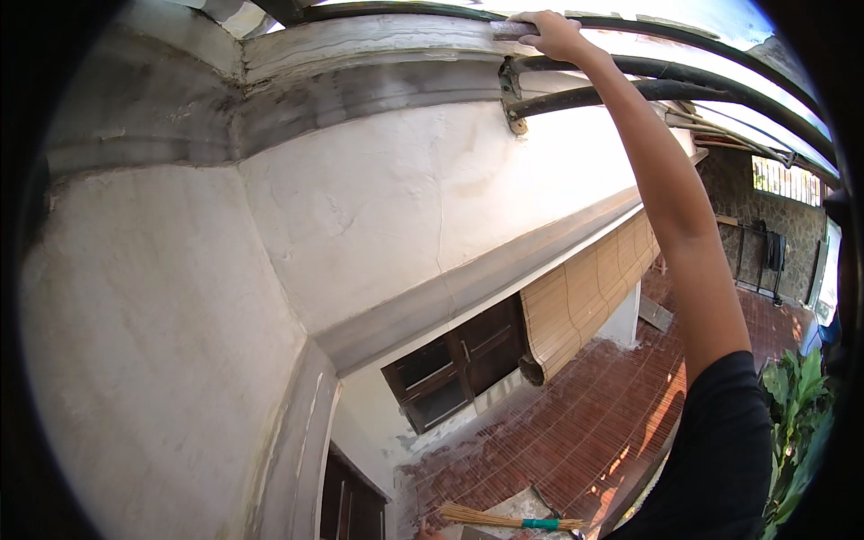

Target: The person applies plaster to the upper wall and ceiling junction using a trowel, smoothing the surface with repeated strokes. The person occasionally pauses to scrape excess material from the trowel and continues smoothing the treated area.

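Note:
My right hand point(551, 36) is stretched high overhead, its fingers closed over a small grey-brown flat piece point(512, 31). The piece lies against the pale, stained ledge point(378, 40) at the top of the wall; its exact kind does not show. Just below that hand, dark pipes point(621, 93) meet the wall at a rough, broken patch. At the bottom edge, a sliver of skin, apparently my left hand point(430, 533), shows beside a stick broom point(517, 519) with a green binding. The left fingers are mostly cut off, so their grip is hidden.
A cracked white wall point(378, 207) fills the left and middle. Far below are a red tiled floor point(558, 423), a dark-framed window point(459, 364) and a rolled bamboo blind point(589, 292). Green leafy plants point(796, 396) stand at the right.

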Tool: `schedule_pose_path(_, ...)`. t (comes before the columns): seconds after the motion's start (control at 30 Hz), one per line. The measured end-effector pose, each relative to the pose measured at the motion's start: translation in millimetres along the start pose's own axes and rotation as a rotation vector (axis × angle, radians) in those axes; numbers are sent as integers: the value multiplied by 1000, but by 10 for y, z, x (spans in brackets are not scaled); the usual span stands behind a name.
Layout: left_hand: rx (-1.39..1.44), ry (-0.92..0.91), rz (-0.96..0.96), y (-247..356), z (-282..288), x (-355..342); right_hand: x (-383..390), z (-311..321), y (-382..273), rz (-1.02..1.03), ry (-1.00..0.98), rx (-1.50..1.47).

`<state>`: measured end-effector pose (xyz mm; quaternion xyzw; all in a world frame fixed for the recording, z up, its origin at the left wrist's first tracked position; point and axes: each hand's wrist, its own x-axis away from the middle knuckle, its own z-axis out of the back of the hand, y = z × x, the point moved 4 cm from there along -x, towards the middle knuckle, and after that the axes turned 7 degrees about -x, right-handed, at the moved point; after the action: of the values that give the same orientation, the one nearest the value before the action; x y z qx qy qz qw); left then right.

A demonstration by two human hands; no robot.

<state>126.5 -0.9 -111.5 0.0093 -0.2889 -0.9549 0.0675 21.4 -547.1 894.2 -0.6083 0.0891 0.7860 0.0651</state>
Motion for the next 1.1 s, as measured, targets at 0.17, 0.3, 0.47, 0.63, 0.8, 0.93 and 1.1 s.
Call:
schedule_pose_path(0.17, 20, 8, 11, 74, -12, -66, 88, 22, -284, 329, 47, -271)
schedule_pose_path(0.3, 21, 9, 15, 86, -6, -63, 45, -60, -311, 388, 121, -167)
schedule_pose_path(0.47, 34, 11, 2, 66, 9, -61, 2, -187, -204, 82, -189, -107)
schedule_pose_path(0.63, 34, 12, 13, 106, 18, -113, 3, -48, -311, 324, 123, -165)
schedule_pose_path(0.8, 28, 16, 14, 173, 30, -141, -55, -174, -57, 191, -56, -287)
schedule_pose_path(0.93, 32, 13, 13, 185, 43, -167, -138, -130, 156, 68, 72, -335)
schedule_pose_path(1.1, 27, 7, 15, 188, 41, -183, -109, -131, 23, 154, 38, -365)
